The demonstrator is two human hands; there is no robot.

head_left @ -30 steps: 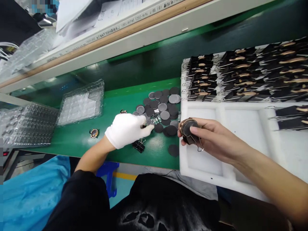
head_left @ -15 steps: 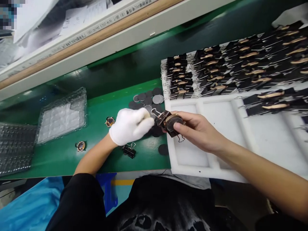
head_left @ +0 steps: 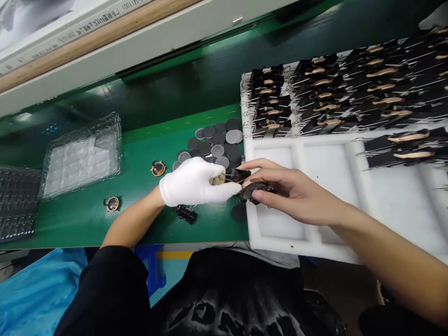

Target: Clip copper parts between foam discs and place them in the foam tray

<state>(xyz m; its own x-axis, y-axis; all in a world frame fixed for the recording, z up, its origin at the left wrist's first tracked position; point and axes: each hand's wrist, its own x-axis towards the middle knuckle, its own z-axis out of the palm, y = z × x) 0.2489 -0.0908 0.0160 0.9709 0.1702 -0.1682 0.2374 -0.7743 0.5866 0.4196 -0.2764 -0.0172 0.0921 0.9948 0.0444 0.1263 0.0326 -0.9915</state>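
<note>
My left hand (head_left: 196, 183), in a white glove, pinches the wire handles of a black binder clip (head_left: 240, 175) that points toward my right hand. My bare right hand (head_left: 280, 191) grips a round dark disc assembly (head_left: 255, 190) with a clip on it, at the left edge of the white foam tray (head_left: 315, 233). Both hands meet just in front of a pile of grey and black discs (head_left: 217, 142). A spare black binder clip (head_left: 186, 213) lies on the green mat under my left wrist.
Rows of clipped parts (head_left: 336, 93) fill the tray's far compartments. Two small round gold-rimmed pieces (head_left: 158, 168) (head_left: 112, 203) lie on the mat. Clear blister trays (head_left: 82, 156) sit at the left. A loose black disc (head_left: 239, 212) rests by the tray edge.
My left hand picked a binder clip from beside the disc pile and brought it to the assembly in my right hand, which lowered toward the tray's edge. The camera view shifted.
</note>
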